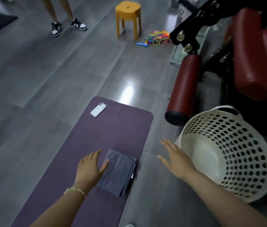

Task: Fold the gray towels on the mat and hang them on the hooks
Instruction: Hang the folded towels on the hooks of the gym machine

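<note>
while the left hand is lying flat, thumb touching the folded gray towel just right of it on the purple mat at lower centre, the right hand is hovering straight-fingered, holding nothing, beside the white basket.

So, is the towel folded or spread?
Folded: the towel lies as a compact rectangle on the mat, layered edges showing along its right side.

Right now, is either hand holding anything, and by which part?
Nothing is held: the left hand lies flat, thumb on the gray towel; the right hand is open.
</note>
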`<state>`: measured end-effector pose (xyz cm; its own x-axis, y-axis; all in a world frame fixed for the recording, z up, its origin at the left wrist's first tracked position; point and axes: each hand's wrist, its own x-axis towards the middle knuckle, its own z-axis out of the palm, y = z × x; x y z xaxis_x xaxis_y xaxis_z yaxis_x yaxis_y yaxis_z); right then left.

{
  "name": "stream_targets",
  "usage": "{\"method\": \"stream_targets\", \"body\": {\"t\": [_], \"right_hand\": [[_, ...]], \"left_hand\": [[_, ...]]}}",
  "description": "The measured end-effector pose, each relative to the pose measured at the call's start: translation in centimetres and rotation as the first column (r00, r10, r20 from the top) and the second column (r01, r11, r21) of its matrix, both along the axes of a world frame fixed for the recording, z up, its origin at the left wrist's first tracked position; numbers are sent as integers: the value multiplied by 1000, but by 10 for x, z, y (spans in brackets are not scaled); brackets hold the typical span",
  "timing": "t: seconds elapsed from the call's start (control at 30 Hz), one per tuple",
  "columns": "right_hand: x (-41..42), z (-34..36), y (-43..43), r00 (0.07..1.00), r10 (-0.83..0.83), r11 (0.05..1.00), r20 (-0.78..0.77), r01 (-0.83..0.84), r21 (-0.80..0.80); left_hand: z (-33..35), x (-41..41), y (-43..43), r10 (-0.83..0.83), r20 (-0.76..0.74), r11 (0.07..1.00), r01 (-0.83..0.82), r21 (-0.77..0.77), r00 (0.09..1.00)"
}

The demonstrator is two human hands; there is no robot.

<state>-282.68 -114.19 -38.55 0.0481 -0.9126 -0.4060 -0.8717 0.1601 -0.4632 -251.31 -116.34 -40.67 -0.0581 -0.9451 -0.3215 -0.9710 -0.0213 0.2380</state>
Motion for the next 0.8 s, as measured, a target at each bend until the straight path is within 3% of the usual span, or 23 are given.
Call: {"method": "stream_targets", "body": {"t": [0.27, 0.47, 0.67, 0.8], "right_hand": [[68, -203, -38, 987, 158, 986, 9, -158, 52], [94, -335, -26, 969, 245, 954, 17, -244, 174], [113, -420, -35, 958, 287, 936, 25, -286, 207], [120, -454, -39, 943, 332, 921, 3, -325, 214]], "left_hand": [[-189, 20, 10, 142, -122, 989, -136, 57, 982], [-309, 58, 42, 315, -109, 934, -287, 214, 943], [-392, 85, 48, 481, -143, 852, -422, 311, 865], [-427, 92, 45, 568, -185, 811, -507, 292, 802]]}}
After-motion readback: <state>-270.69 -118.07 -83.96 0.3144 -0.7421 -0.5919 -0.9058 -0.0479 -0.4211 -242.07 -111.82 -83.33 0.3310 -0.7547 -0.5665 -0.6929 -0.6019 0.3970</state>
